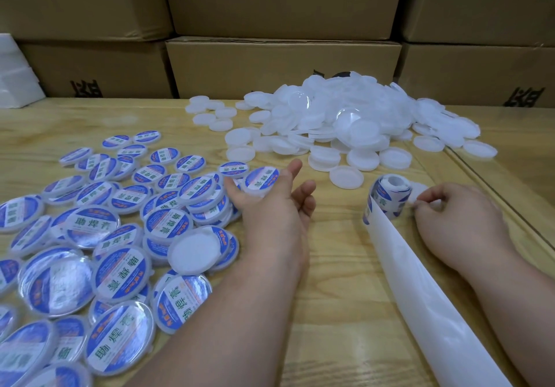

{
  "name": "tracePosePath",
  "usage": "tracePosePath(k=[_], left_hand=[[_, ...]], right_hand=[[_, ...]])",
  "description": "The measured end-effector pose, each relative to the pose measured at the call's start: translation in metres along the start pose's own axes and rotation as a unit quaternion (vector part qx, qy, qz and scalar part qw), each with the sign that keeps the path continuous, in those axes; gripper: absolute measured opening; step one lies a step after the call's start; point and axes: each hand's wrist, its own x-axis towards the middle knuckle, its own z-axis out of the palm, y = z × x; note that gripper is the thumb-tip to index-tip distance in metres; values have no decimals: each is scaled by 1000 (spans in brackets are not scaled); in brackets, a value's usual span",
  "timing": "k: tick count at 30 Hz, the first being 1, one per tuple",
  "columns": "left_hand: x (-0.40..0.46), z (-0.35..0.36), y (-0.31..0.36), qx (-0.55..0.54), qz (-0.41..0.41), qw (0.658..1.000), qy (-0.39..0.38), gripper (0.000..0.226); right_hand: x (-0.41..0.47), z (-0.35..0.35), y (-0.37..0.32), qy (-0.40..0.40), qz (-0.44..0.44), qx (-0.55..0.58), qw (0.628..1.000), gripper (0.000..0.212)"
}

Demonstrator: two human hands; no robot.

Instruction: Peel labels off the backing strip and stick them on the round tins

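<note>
- Nearest of all, the white backing strip trails down toward the viewer from the label roll, which stands on the wooden counter.
- Cardboard boxes are stacked well behind the roll, along the counter's far edge.
- Labelled tins with blue stickers spread in a wide heap far left of the roll.
- Plain white tins are heaped beyond the roll, between it and the boxes.
- Left hand, left of the roll, has loose, released fingers; one labelled tin sits at its fingertips, though whether it touches is unclear.
- Right hand, just right of the roll, pinches something small and white at the roll's edge; probably a label, but I cannot tell.
</note>
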Motion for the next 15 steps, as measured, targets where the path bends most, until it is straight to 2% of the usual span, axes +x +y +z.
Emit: tracePosePath(k=[3,5,9,11,14,15], left_hand=[[1,-1,-2,10,9,1000,-5,103],[3,-4,-4,34,18,999,-26,97],[5,-8,-10,104,37,991,-81,78],[4,-7,-11,136,45,985,-96,54],[-1,-3,-10,147,42,982,-106,7],[-2,-3,-10,151,42,982,-106,8]], right_hand=[[1,1,0,13,-1,15,1000,8],[4,2,3,21,5,26,999,8],[6,3,5,-9,-7,13,1000,39],[6,4,5,-25,-15,-25,999,42],[8,6,5,-19,-9,-24,999,31],[8,6,5,-12,-7,-13,1000,26]])
